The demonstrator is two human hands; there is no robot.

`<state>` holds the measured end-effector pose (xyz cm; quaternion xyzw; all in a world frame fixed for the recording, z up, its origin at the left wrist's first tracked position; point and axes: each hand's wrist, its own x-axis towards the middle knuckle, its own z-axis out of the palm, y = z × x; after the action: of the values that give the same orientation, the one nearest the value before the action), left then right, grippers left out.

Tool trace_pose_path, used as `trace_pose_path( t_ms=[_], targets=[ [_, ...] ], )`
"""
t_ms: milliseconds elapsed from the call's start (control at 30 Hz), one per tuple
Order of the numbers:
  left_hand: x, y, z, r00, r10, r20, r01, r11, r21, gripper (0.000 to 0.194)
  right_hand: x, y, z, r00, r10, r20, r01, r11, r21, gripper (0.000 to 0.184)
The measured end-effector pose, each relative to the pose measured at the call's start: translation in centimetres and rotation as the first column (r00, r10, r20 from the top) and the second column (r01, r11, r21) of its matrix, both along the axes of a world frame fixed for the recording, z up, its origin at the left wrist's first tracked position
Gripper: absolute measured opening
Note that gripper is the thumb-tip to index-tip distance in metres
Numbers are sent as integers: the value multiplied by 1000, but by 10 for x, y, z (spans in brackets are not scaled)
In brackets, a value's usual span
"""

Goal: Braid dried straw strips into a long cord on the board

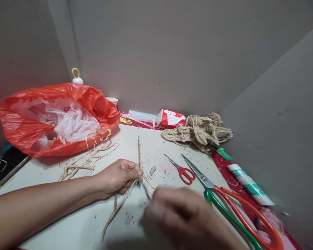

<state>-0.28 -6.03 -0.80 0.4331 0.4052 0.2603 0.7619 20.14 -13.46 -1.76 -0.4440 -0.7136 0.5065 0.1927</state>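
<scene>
A narrow braid of pale straw-like fibre point(139, 149) stands out along the board, its far end pointing away from me. My left hand point(122, 177) pinches the braid's near end between thumb and fingers. Loose strands point(117, 208) fan out below that grip, one trailing toward the front left. Close to the camera, my right hand point(182, 215) is blurred by motion, its fingers curled. A pale strand point(148, 189) stretches from the braid to its fingertips, and the hand appears closed on it.
Small red-handled scissors point(184, 172) and large shears point(206, 180) lie at right. Behind them sit coiled braided rope point(198, 133) and a red tissue pack point(170, 118). A red plastic bag point(23, 118) fills the left, with loose fibre scraps point(75, 168) before it. Grey walls point(156, 52) enclose the board.
</scene>
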Motion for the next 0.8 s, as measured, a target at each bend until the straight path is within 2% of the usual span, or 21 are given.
trace_pose_path(
  t_ms=[33, 67, 100, 133, 200, 267, 333, 433, 567, 633, 700, 800],
  targets=[
    [0, 0, -1, 1000, 0, 4, 0, 1000, 0, 28, -3, 19, 12, 997, -74, -20, 75, 997, 24, 33],
    [0, 0, -1, 1000, -1, 6, 1, 1000, 1, 29, -7, 36, 21, 962, -268, -61, 270, 962, 36, 34],
    [0, 0, -2, 1000, -1, 5, 1, 1000, 5, 29, -12, 49, 28, 888, -448, -104, 455, 888, 63, 34],
    [0, 0, -2, 1000, -1, 4, 1, 1000, 10, 30, -18, 59, 31, 855, -502, -132, 512, 856, 64, 30],
    [1, 0, -2, 1000, -1, 3, 1, 999, 32, 31, -28, 67, 28, 887, -436, -150, 433, 900, -55, 30],
    [1, 0, 0, 1000, -13, -2, 13, 998, 63, 32, -35, 66, 19, 937, -308, -162, 266, 934, -238, 35],
    [1, 0, 3, 999, -27, -27, 30, 995, 95, 32, -38, 63, 11, 956, -239, -167, 167, 918, -359, 39],
    [0, 2, 7, 995, -74, -72, 83, 989, 124, 31, -36, 64, 10, 957, -233, -172, 136, 886, -443, 40],
    [-4, 7, 7, 980, -145, -138, 172, 961, 215, 27, -34, 70, 14, 929, -243, -280, 29, 801, -598, 41],
    [-8, 9, 7, 953, -186, -239, 257, 915, 312, 26, -35, 70, 13, 913, -282, -296, 43, 786, -617, 39],
    [-11, 10, 11, 903, -197, -381, 352, 848, 396, 27, -38, 68, 9, 902, -341, -263, 129, 796, -592, 35],
    [-14, 8, 22, 791, -95, -604, 455, 751, 478, 27, -43, 62, 3, 889, -414, -196, 259, 808, -530, 29]
  ],
)
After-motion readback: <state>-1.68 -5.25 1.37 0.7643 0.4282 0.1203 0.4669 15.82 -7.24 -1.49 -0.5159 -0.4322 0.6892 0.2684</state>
